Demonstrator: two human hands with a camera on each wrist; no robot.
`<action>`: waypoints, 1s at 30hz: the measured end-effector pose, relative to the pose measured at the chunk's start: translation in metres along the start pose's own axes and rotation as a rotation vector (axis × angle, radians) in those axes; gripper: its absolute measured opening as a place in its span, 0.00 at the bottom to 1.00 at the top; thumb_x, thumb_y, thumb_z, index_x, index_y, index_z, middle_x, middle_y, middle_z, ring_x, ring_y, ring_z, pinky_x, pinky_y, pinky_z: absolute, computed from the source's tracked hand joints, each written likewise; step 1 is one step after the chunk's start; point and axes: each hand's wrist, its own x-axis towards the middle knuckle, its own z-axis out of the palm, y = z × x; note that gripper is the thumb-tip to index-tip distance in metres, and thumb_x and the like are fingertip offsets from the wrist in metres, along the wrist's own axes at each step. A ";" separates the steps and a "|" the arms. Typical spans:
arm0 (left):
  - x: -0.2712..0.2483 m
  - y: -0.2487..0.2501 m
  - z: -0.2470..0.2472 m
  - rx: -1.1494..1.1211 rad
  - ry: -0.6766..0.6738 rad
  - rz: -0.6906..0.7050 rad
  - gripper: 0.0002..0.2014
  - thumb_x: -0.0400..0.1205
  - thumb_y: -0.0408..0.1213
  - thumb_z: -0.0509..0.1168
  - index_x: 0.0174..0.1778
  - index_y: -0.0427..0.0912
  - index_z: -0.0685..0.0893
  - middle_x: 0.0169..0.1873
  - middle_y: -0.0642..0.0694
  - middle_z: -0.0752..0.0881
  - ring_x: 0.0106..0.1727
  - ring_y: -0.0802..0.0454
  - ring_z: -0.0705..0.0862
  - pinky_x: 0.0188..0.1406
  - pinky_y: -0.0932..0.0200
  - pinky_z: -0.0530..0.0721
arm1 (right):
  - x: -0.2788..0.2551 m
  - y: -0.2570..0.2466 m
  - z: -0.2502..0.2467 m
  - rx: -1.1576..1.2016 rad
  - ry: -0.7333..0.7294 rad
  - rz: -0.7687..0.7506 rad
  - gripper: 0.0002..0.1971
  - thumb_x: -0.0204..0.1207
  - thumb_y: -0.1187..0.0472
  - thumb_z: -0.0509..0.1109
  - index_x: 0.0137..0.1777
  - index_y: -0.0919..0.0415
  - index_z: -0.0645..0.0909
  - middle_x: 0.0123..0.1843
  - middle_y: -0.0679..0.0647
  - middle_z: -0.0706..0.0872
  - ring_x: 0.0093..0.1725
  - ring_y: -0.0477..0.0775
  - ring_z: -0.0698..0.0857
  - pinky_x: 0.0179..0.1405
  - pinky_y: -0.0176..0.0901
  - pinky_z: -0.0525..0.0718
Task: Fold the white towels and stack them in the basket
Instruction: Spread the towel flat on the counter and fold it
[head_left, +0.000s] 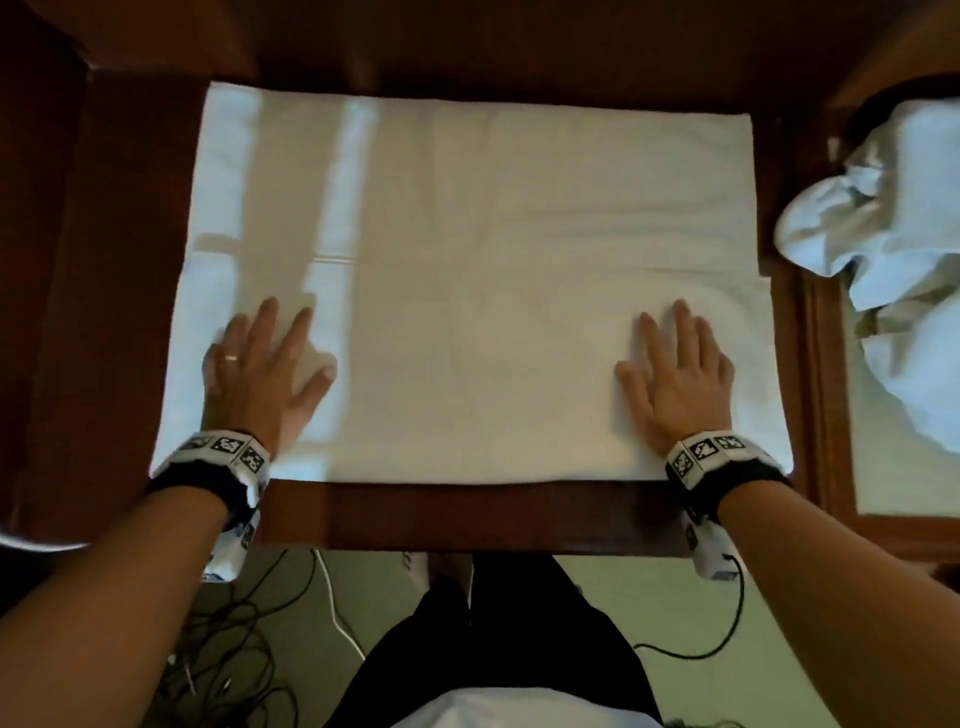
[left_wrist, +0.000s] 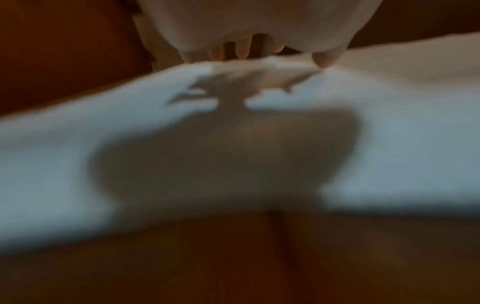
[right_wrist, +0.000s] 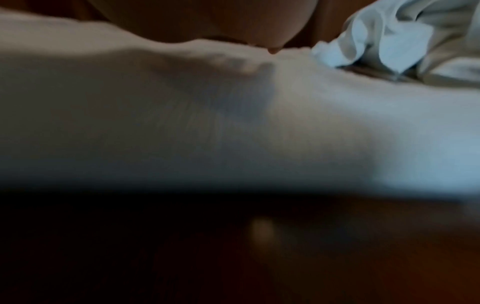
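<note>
One white towel (head_left: 467, 280) lay spread on the wooden table (head_left: 467, 514), approx. half folded; a crumpled pile (head_left: 893, 218) waited at the right (no basket in view), so most work was left. Left hand (head_left: 260, 374) and right hand (head_left: 680, 379) pressed flat near its front edge, fingers straight, slightly apart.

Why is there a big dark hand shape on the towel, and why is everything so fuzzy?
Left wrist view: the left hand blocks the light and casts its shadow on the white towel; the picture is blurred. Right wrist view: blurred too, dark at the bottom. Head view: sharper, with bright light stripes across the towel.
</note>
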 end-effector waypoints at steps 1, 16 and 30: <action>-0.016 -0.004 0.016 0.008 -0.044 -0.014 0.37 0.84 0.69 0.41 0.88 0.60 0.45 0.89 0.46 0.44 0.88 0.35 0.45 0.83 0.30 0.49 | -0.016 0.002 0.011 -0.027 -0.067 -0.004 0.35 0.82 0.34 0.44 0.88 0.42 0.44 0.89 0.54 0.39 0.88 0.63 0.43 0.82 0.66 0.50; -0.081 0.047 0.062 0.062 -0.026 0.193 0.40 0.80 0.71 0.44 0.89 0.59 0.52 0.89 0.47 0.48 0.87 0.32 0.49 0.80 0.24 0.51 | -0.083 -0.134 0.056 -0.083 -0.048 -0.451 0.36 0.81 0.33 0.52 0.87 0.47 0.56 0.90 0.58 0.47 0.88 0.65 0.48 0.79 0.71 0.58; -0.063 0.067 0.039 -0.018 0.073 0.148 0.39 0.77 0.67 0.53 0.81 0.49 0.72 0.78 0.39 0.70 0.77 0.31 0.68 0.72 0.31 0.66 | -0.012 0.008 0.007 -0.034 -0.002 0.089 0.39 0.79 0.31 0.41 0.88 0.48 0.51 0.90 0.57 0.44 0.88 0.62 0.44 0.82 0.67 0.51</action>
